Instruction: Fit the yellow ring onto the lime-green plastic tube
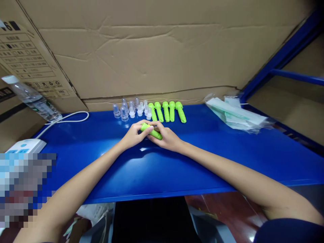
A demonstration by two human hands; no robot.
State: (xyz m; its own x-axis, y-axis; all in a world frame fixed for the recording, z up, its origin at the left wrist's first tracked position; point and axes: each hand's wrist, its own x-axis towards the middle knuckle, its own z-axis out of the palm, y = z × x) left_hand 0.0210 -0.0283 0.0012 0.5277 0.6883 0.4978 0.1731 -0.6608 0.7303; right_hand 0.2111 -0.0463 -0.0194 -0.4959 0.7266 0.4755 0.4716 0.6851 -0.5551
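Observation:
Over the middle of the blue table (121, 175), my two hands hold one lime-green tube (156, 134), tilted down to the right. Its upper left end looks ridged, like a screw thread. The fingers of my left hand (134, 135) are closed round that end, with the thumb pressed on it. My right hand (167, 137) is wrapped about the lower body of the tube. Just beyond my hands lie several lime-green pieces (165, 111) with rounded heads, side by side. Left of them stand several clear plastic domed caps (124, 113) and small white-based clear pieces (140, 110).
Clear plastic bags with white and green contents (234, 113) lie at the back right. A water bottle (35, 100), a white cable (76, 114) and a power strip (26, 146) are at the left. Cardboard (152, 54) walls the back; a blue metal frame (280, 57) rises at the right.

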